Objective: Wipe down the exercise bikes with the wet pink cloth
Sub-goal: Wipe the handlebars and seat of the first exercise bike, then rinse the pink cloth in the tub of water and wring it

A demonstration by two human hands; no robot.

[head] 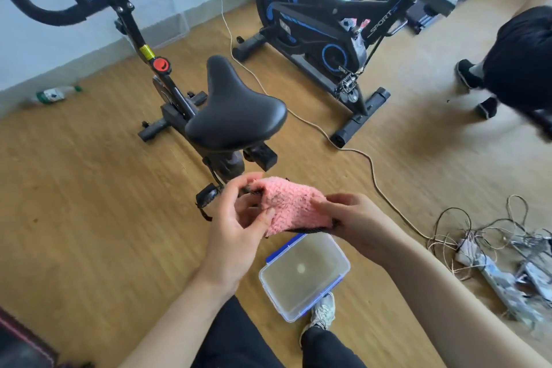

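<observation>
A fluffy pink cloth (289, 203) with a dark edge is stretched between both hands, above a clear plastic tub (304, 273) of water on the floor. My left hand (239, 218) pinches its left end and my right hand (355, 222) grips its right edge. Right in front stands a black exercise bike (185, 104) with a wide black saddle (236, 110), a red knob and curved black handlebars. A second black and blue bike (322, 30) stands farther back.
A cream cord (370, 164) runs across the wooden floor to a tangle of cables and a power strip (478, 248) on the right. A plastic bottle (55, 95) lies by the wall. Another person's dark clothing and feet (507, 69) are at the right.
</observation>
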